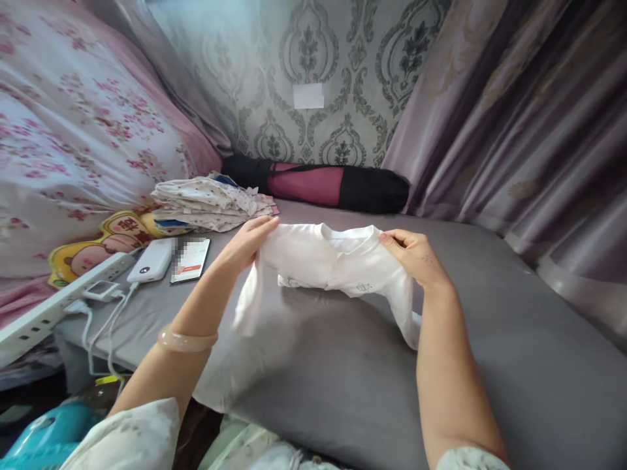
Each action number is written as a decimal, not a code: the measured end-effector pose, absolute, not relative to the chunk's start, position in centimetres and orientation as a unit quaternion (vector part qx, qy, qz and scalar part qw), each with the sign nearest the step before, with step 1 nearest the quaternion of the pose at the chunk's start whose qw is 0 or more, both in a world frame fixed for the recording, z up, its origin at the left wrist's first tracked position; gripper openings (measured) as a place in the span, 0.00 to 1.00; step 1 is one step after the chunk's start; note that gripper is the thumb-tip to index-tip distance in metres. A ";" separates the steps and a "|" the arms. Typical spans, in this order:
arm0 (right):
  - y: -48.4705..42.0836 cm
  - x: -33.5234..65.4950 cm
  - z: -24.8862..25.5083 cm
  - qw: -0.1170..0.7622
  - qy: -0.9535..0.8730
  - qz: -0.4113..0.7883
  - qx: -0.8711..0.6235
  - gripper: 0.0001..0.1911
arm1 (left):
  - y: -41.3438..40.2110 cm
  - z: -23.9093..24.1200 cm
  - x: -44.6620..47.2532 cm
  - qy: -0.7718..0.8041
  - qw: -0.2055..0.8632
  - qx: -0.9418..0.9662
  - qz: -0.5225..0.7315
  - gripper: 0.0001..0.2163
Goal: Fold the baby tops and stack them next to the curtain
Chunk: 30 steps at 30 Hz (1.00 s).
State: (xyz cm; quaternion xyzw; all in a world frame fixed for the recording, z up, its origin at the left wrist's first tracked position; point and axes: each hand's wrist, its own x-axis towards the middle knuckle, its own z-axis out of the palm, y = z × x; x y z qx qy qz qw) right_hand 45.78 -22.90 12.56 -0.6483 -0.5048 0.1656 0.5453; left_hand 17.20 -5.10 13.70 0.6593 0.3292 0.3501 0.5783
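A small white long-sleeved garment [337, 261] is stretched between my two hands above a grey-covered surface [323, 365]. Its round collar faces away from me, and small green prints show on the front. My left hand [251, 243] pinches the fabric at the left shoulder, where one sleeve hangs down. At the right shoulder, my right hand [410, 253] grips the cloth between thumb and fingers. The other sleeve droops beside my right wrist.
A pile of folded clothes [210, 199] lies at the back left, before a black and maroon roll-shaped bag [313, 185]. Nearer are a phone [198, 258], a white power bank [153, 260], cables and a power strip [73, 294]. Curtains [490, 111] hang at right.
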 end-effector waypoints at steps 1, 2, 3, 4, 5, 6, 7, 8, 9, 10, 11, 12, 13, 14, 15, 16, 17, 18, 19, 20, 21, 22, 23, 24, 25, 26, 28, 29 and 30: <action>-22.9 45.8 12.5 0.542 -0.507 0.171 -0.648 0.23 | -5.1 13.4 17.3 0.323 0.556 0.690 0.331 0.15; -22.9 45.8 12.4 0.536 -0.511 0.177 -0.649 0.23 | -5.2 13.1 17.4 0.313 0.537 0.719 0.311 0.17; -22.9 45.8 12.3 0.528 -0.515 0.183 -0.650 0.23 | -5.2 12.7 17.5 0.301 0.522 0.743 0.292 0.18; -22.9 45.8 12.3 0.519 -0.521 0.189 -0.651 0.24 | -5.2 12.2 17.7 0.289 0.513 0.759 0.277 0.20; -22.9 45.7 12.3 0.509 -0.527 0.193 -0.653 0.24 | -5.2 11.8 17.9 0.281 0.508 0.768 0.271 0.21; -22.9 45.7 12.2 0.499 -0.533 0.196 -0.654 0.24 | -5.1 11.4 18.1 0.276 0.506 0.773 0.266 0.21; -22.9 45.7 12.2 0.491 -0.538 0.197 -0.656 0.24 | -5.0 11.1 18.3 0.273 0.504 0.777 0.260 0.21; -22.9 45.7 12.2 0.484 -0.541 0.197 -0.658 0.24 | -4.8 10.8 18.4 0.270 0.502 0.781 0.254 0.20; -22.9 45.7 12.2 0.479 -0.543 0.196 -0.661 0.24 | -4.5 10.7 18.5 0.268 0.495 0.787 0.251 0.20; -22.9 45.7 12.2 0.476 -0.544 0.196 -0.662 0.24 | -4.3 10.6 18.6 0.263 0.481 0.797 0.254 0.18; -22.9 45.7 12.2 0.473 -0.545 0.196 -0.664 0.24 | -4.1 10.6 18.6 0.258 0.458 0.808 0.264 0.17; -22.8 45.7 12.2 0.471 -0.546 0.196 -0.665 0.23 | -3.9 10.7 18.7 0.252 0.430 0.821 0.279 0.16; -22.8 45.8 12.2 0.469 -0.547 0.194 -0.666 0.23 | -3.7 10.9 18.7 0.247 0.401 0.832 0.294 0.15; -22.8 45.8 12.2 0.468 -0.549 0.191 -0.666 0.23 | -3.6 11.1 18.8 0.245 0.376 0.840 0.306 0.14; -22.7 45.8 12.1 0.466 -0.551 0.187 -0.666 0.23 | -3.6 11.3 18.9 0.247 0.357 0.845 0.312 0.13; -22.7 45.9 12.1 0.466 -0.553 0.183 -0.666 0.23 | -3.6 11.6 19.0 0.253 0.346 0.848 0.312 0.12; -22.6 45.9 12.0 0.466 -0.553 0.180 -0.666 0.23 | -3.7 11.8 19.2 0.261 0.341 0.848 0.309 0.11; -22.6 46.0 12.0 0.468 -0.552 0.177 -0.667 0.23 | -3.8 11.9 19.4 0.269 0.343 0.846 0.306 0.10; -22.6 46.0 12.0 0.471 -0.548 0.174 -0.668 0.23 | -3.9 12.1 19.6 0.275 0.350 0.842 0.305 0.10; -22.6 46.0 12.0 0.476 -0.543 0.171 -0.670 0.23 | -4.0 12.2 19.8 0.276 0.363 0.837 0.304 0.10; -22.6 46.0 12.1 0.481 -0.539 0.169 -0.671 0.23 | -4.1 12.3 20.0 0.275 0.380 0.830 0.301 0.10; -22.6 46.0 12.2 0.485 -0.534 0.169 -0.672 0.23 | -4.0 12.4 20.2 0.272 0.401 0.822 0.298 0.12; -22.6 46.0 12.4 0.488 -0.531 0.170 -0.672 0.24 | -3.9 12.5 20.4 0.267 0.424 0.814 0.293 0.14; -22.6 46.0 12.6 0.489 -0.530 0.173 -0.671 0.24 | -3.8 12.6 20.6 0.262 0.446 0.807 0.285 0.16; -22.6 46.0 12.8 0.489 -0.530 0.176 -0.671 0.25 | -3.6 12.7 20.8 0.256 0.465 0.802 0.275 0.18; -22.6 46.0 13.0 0.488 -0.530 0.178 -0.670 0.25 | -3.4 12.9 21.0 0.249 0.483 0.797 0.265 0.19; -22.6 46.0 13.5 0.485 -0.533 0.180 -0.670 0.26 | -3.3 13.5 21.3 0.235 0.508 0.791 0.248 0.20; -22.6 46.0 13.7 0.482 -0.536 0.181 -0.669 0.26 | -3.4 13.9 21.4 0.231 0.513 0.790 0.245 0.20; -22.6 46.0 13.9 0.480 -0.538 0.181 -0.669 0.27 | -3.5 14.3 21.5 0.232 0.512 0.789 0.249 0.20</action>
